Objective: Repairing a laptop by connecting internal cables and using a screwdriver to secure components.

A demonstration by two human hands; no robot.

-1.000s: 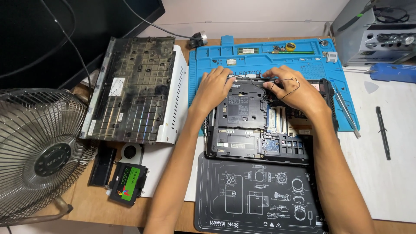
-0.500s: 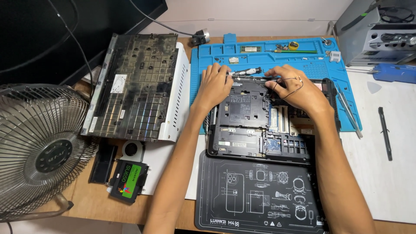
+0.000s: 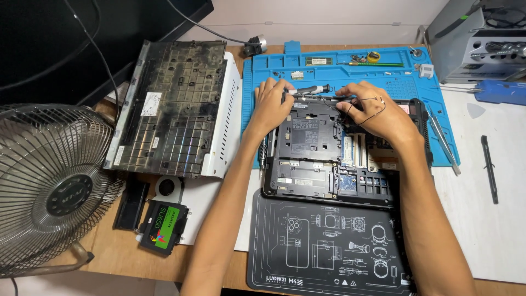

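Left hand [image 3: 272, 104] lies flat with fingers pressed on the far-left edge of an opened laptop chassis [image 3: 329, 159], while the right hand [image 3: 375, 112] pinches a thin black cable [image 3: 366, 104] at the far edge. The chassis sits on a blue repair mat [image 3: 350, 71] on the bench. This looks like mid-disassembly; freeing the cable likely calls for a gentle, steady pull.

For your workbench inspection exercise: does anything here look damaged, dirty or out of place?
Yes. The removed keyboard panel left of the blue mat looks grimy and leans tilted. A loose black wire loops over the right hand.
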